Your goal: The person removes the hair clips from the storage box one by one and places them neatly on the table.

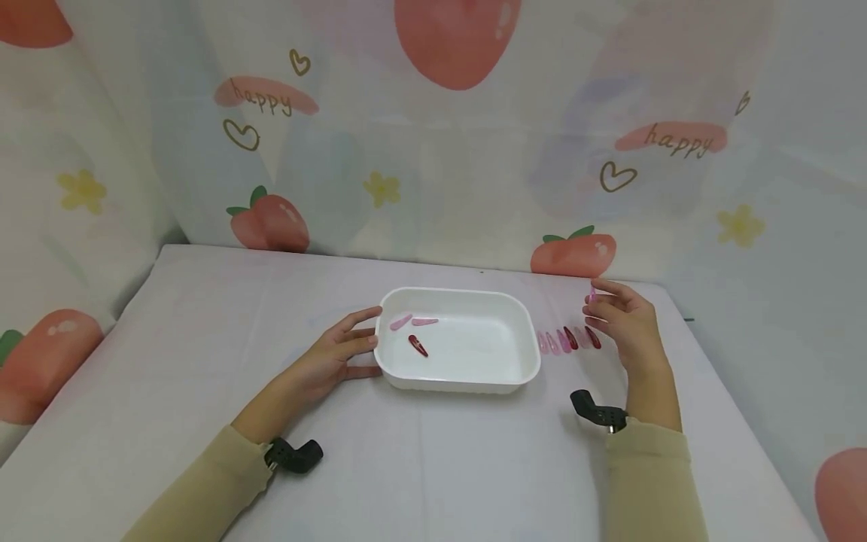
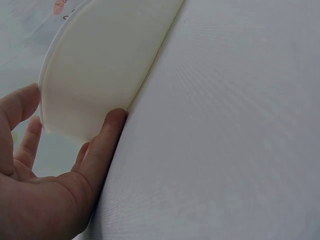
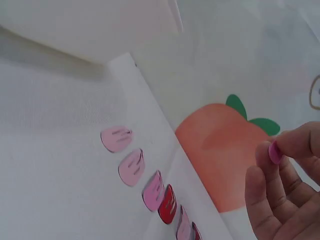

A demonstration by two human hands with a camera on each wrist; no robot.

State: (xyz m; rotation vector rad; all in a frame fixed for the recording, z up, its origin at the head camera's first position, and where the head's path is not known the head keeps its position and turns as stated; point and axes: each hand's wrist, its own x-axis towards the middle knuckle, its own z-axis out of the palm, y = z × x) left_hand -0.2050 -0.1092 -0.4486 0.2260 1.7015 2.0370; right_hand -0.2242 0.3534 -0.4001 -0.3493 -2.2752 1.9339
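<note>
Your L sleeve (image 1: 203, 485) & R sleeve (image 1: 655, 485) are plain khaki-beige, ending approx. at the wrists. You've also got a blk L wrist unit (image 1: 295, 456) & R wrist unit (image 1: 596, 409), ea. bent, blunt-ended, w/ a sm. silvery bit underneath.

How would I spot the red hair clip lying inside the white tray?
On the table, find the white tray that the left hand touches. Inside, look toward the end near that hand. The red clip is the only red one of three there, lying closer to the person than the two pink clips.
</note>
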